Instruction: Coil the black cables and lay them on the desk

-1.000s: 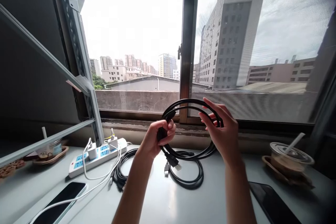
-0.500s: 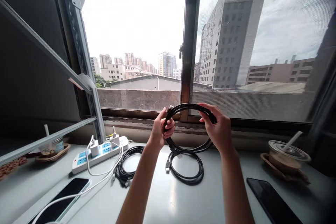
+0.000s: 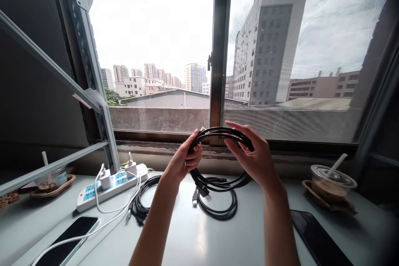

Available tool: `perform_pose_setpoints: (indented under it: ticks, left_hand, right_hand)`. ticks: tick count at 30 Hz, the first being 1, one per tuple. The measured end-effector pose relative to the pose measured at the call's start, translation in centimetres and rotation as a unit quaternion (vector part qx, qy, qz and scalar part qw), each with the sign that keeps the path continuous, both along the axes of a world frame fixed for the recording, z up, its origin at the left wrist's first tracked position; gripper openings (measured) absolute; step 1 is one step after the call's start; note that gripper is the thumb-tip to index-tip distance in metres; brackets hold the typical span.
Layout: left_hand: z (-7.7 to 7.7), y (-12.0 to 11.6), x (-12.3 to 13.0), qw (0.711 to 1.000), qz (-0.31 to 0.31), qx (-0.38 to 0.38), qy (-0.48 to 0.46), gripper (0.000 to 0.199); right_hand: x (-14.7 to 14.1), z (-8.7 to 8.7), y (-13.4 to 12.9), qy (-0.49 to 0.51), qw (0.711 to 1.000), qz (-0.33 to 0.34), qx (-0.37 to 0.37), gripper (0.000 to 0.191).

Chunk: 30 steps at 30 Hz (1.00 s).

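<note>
A coiled black cable (image 3: 215, 189) is held up above the white table. My left hand (image 3: 183, 153) is closed round the left side of the coil, thumb on top. A light plug end (image 3: 202, 129) shows just above that thumb, and a dark connector (image 3: 203, 190) hangs at the bottom of the loops. My right hand (image 3: 254, 153) is at the coil's right side with thumb and fingers spread apart, the strands passing between them. Below lies a second coiled black cable (image 3: 229, 216) with a metal-tipped plug (image 3: 195, 198). Another black coil (image 3: 141, 197) lies left, partly behind my left forearm.
A white power strip (image 3: 112, 188) with plugged-in chargers and white cords stands left. Phones lie at front left (image 3: 67, 241) and right (image 3: 318, 237). Lidded drink cups stand on brown trays at the right (image 3: 333, 181) and far left (image 3: 51, 178). A metal frame (image 3: 107, 129) rises beside the window.
My view has shifted slightly. My left hand has moved a little left and down with the coil. My right hand's fingers have spread, and the coil's strands lie further apart.
</note>
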<state>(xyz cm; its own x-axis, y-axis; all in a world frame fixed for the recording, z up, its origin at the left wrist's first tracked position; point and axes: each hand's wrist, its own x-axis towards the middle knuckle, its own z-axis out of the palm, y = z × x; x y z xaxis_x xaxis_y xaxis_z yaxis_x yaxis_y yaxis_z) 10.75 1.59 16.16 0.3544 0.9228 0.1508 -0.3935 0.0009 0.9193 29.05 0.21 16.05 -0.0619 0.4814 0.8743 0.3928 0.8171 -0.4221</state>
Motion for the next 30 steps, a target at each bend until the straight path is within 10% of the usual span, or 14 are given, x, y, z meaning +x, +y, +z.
perform_pose_setpoints:
  ticks: [30]
  left_hand:
    - [-1.0, 0.7, 0.5, 0.966, -0.102, -0.021, 0.236, 0.056]
  right_hand:
    - [0.5, -1.3, 3.0, -0.109, 0.976, 0.166, -0.084, 0.033]
